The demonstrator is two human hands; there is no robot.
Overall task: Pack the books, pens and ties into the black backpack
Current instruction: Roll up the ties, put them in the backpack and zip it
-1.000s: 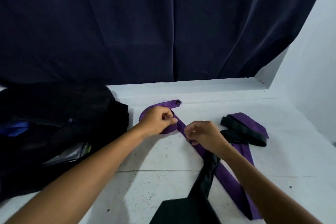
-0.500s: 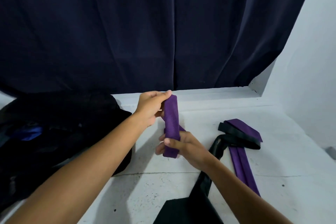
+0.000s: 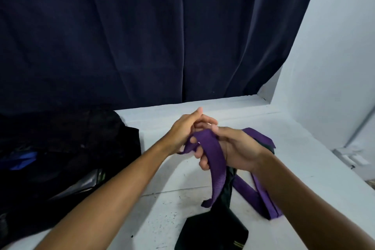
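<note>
Both hands grasp the purple tie; its length hangs below the right hand, the left hand nearer the black backpack.

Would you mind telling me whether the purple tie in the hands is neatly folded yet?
Not yet: the purple tie drapes over the right hand, its tail hanging loose toward the table.

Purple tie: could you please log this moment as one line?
both hands hold purple tie above table | black tie on table | backpack left

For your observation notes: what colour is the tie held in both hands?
Purple tie, ribbed weave; clearest in the head view.
</note>
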